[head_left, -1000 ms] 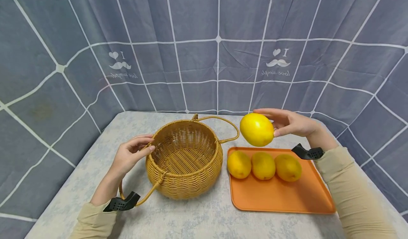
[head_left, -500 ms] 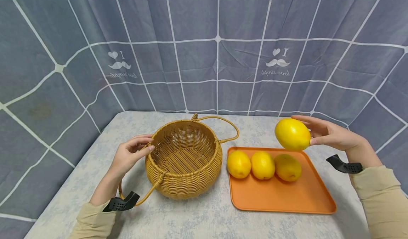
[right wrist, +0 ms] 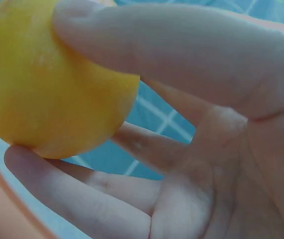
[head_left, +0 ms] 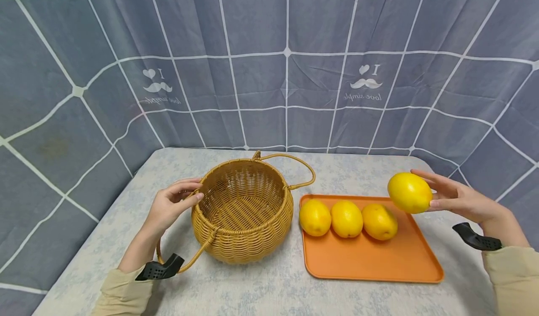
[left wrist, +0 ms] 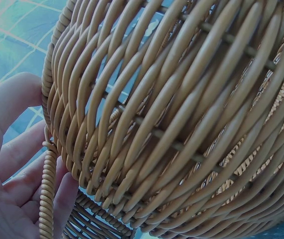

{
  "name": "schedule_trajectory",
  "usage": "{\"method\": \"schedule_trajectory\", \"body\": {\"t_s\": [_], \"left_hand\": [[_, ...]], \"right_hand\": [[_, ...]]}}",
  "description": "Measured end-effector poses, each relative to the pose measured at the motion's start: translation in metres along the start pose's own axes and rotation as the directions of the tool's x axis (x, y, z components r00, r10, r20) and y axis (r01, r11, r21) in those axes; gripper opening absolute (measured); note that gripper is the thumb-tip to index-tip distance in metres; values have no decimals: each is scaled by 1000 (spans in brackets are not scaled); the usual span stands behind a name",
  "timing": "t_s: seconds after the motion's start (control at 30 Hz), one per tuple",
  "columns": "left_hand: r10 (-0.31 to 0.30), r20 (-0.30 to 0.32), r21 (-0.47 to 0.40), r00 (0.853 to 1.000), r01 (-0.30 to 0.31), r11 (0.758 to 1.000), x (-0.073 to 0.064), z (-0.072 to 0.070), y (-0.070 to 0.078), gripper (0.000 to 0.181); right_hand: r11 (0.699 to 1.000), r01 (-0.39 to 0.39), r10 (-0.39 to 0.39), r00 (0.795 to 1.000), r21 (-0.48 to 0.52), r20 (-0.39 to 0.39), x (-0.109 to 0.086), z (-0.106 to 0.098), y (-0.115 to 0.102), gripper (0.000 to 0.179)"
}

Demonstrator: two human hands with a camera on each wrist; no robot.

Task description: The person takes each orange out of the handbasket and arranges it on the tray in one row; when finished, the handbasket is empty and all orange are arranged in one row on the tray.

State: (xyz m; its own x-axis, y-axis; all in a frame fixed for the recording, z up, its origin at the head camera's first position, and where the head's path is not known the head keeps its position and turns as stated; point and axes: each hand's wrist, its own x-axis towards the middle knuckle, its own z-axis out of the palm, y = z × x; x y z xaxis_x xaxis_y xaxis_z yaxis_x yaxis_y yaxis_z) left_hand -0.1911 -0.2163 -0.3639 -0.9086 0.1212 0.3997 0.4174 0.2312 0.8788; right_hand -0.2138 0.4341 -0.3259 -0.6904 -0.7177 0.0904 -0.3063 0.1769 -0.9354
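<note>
My left hand point(head_left: 169, 207) pinches the left rim of a round wicker basket point(head_left: 248, 243) between thumb and fingers. Nothing lies inside the basket. In the left wrist view the thumb point(left wrist: 20, 97) presses the rim while fingers reach behind the woven wall point(left wrist: 146, 129). My right hand point(head_left: 467, 203) holds a yellow lemon point(head_left: 408, 193) in the air over the far right corner of an orange tray point(head_left: 375, 262). Seen from the right wrist, thumb and fingertips grip the lemon point(right wrist: 57, 89) well away from the palm. Three more lemons point(head_left: 346, 218) sit in a row on the tray.
The basket's right handle point(head_left: 309, 168) sticks out toward the tray, and its left handle point(head_left: 198, 260) hangs near my left wrist. A pale patterned cloth point(head_left: 269, 290) covers the table. Grey-blue curtains point(head_left: 261, 82) with white lines stand behind and at both sides.
My right hand has carried the lemon rightward and down, from beside the basket's right handle to the tray's far right corner. The left hand and basket have stayed put.
</note>
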Motion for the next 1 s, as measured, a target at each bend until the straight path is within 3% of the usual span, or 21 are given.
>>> {"method": "schedule_trajectory", "body": {"t_s": [0.23, 0.73, 1.0], "left_hand": [[1, 2, -4, 1000, -1, 1000, 0, 0, -1, 27], [-21, 2, -6, 1000, 21, 1000, 1, 0, -2, 27], [-12, 2, 4, 1000, 12, 1000, 1, -1, -1, 27]], "right_hand": [[988, -35, 34, 999, 150, 10, -20, -1, 28, 71], [970, -238, 240, 968, 44, -70, -34, 10, 47, 67], [949, -309, 312, 949, 63, -44, -36, 12, 51, 65]]}}
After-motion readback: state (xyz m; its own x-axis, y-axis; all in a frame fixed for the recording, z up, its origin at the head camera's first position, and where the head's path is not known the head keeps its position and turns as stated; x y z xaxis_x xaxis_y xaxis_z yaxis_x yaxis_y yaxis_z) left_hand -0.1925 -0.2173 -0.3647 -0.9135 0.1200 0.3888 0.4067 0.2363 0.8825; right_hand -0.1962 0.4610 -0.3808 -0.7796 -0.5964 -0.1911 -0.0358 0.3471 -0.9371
